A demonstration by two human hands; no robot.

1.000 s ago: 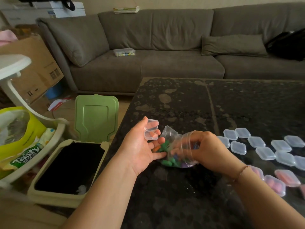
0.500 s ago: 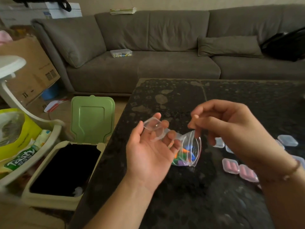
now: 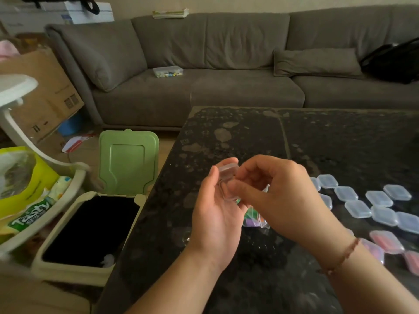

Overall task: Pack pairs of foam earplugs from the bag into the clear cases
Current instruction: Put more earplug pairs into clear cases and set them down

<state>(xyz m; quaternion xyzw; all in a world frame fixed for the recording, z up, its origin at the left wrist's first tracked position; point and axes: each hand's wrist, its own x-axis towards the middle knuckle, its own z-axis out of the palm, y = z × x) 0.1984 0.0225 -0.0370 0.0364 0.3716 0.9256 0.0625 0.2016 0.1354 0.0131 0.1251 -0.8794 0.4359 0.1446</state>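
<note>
My left hand (image 3: 215, 214) holds a small clear case (image 3: 228, 175) with its lid raised, over the dark table (image 3: 226, 137). My right hand (image 3: 272, 196) is against the case, its fingertips pressed into the open half; whatever they pinch is hidden. The clear bag of coloured earplugs (image 3: 252, 217) lies on the table just below both hands, mostly covered by them. Several closed empty clear cases (image 3: 358, 208) lie in rows to the right, and several cases with pink earplugs (image 3: 386, 242) lie nearer the front right.
An open bin with a raised green lid (image 3: 128, 162) stands by the table's left edge. A white rack holding a yellow bag (image 3: 25, 177) is at far left. A grey sofa (image 3: 226, 87) runs behind the table, with a plastic box (image 3: 167, 71) on its seat.
My right hand came out of the bag, rose with something pinched, then moved down-left to the open case in my left hand. The bag now lies below the hands.
</note>
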